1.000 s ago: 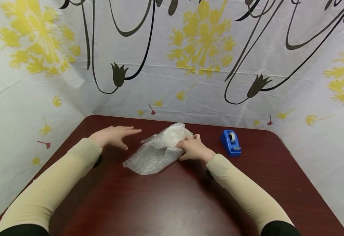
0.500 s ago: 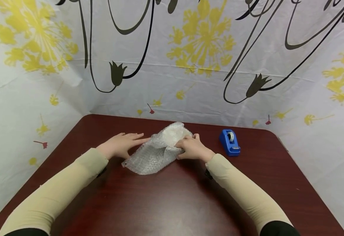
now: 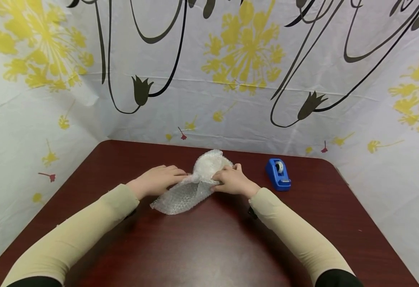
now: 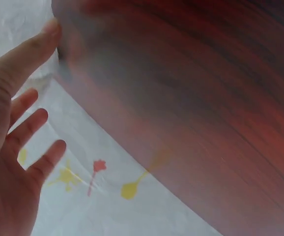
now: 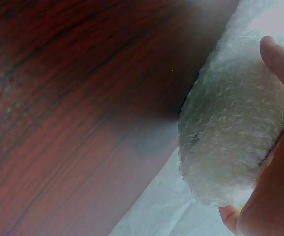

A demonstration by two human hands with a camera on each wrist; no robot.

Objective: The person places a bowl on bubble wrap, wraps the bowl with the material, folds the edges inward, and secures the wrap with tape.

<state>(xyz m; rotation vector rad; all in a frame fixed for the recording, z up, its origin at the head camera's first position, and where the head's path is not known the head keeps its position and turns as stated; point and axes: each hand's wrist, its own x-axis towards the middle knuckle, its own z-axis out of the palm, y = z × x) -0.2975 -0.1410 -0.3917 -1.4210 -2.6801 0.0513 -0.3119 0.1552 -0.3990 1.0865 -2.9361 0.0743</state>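
Note:
A bundle of clear bubble wrap (image 3: 210, 164) lies toward the back of the table, with a rounded wrapped lump at its upper end and a loose flap (image 3: 178, 201) trailing toward the front left. Whatever is inside the lump is hidden. My right hand (image 3: 232, 181) grips the lump's right side; in the right wrist view its thumb and fingers curl around the bubble-wrapped form (image 5: 225, 130). From the left, my left hand (image 3: 159, 181) reaches in, fingertips right at the wrap where it folds. The left wrist view shows the fingers of this left hand (image 4: 19, 128) spread and fairly straight.
A blue tape dispenser (image 3: 278, 174) with a roll of tape stands to the right of the bundle. The dark red wooden table (image 3: 202, 247) ends at a white cloth backdrop (image 3: 209, 119) printed with yellow flowers, which also runs along both sides.
My left hand has moved right and reached the bubble wrap, whose left part is now pushed inward around the lump. My right hand keeps its hold at nearly the same place.

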